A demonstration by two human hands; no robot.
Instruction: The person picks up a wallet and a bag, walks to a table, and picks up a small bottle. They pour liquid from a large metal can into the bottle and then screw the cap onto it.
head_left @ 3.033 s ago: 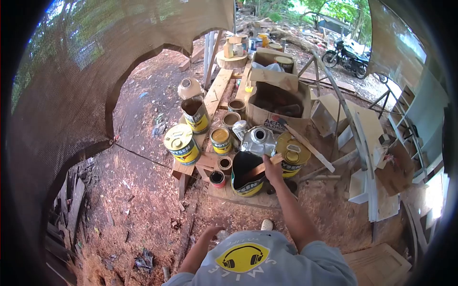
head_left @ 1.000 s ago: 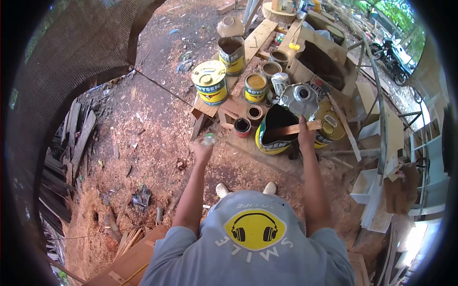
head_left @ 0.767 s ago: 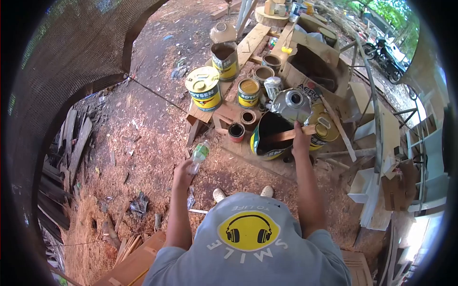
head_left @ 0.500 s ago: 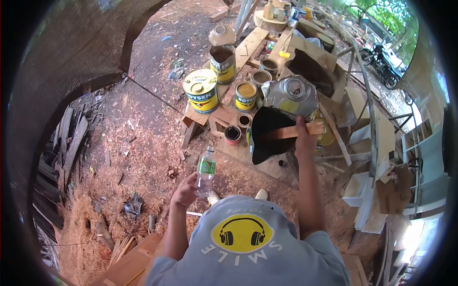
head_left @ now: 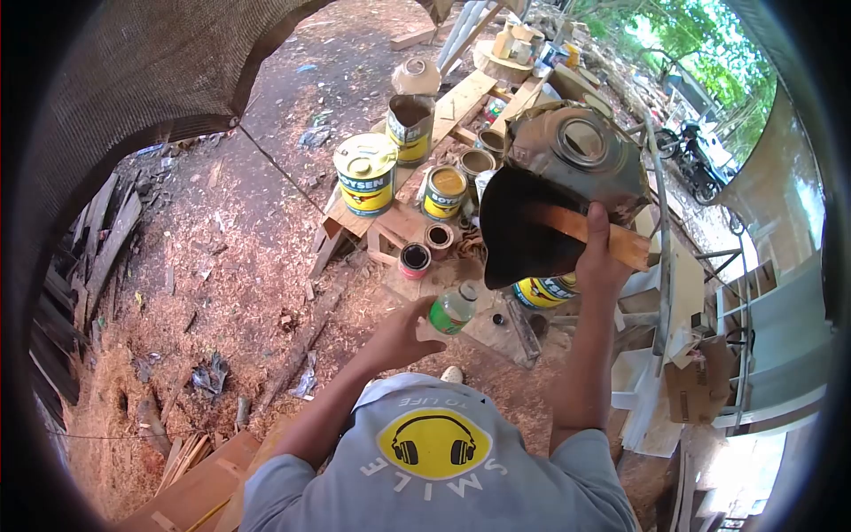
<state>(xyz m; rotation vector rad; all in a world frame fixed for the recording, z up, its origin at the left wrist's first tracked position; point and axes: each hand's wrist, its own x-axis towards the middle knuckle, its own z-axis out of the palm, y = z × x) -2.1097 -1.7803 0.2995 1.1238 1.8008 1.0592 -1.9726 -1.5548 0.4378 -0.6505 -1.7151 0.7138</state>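
My left hand (head_left: 396, 340) is at a clear plastic bottle (head_left: 450, 311) with a green label, thumb on the near side and fingers partly hidden behind it. The bottle tilts away from me. My right hand (head_left: 603, 259) grips a flat wooden stick (head_left: 567, 222), thumb on top. This stick reaches into the dark hollow of a cut-open metal can (head_left: 581, 146), which is raised on its side, its round-rimmed end facing up. Below the can a yellow and blue paint can (head_left: 546, 291) partly shows.
Beyond my left hand, a large Boysen can (head_left: 366, 177), a smaller Boysen can (head_left: 443, 191) and a small red can (head_left: 414, 258) of dark liquid stand on the low wooden bench (head_left: 470, 91). Cardboard boxes (head_left: 696, 390) are at right. Wood shavings cover the ground.
The cut-open can has come up and to the right with my right hand, uncovering part of a paint can below. My left hand has moved the bottle rightward, toward the cans, and tilted it.
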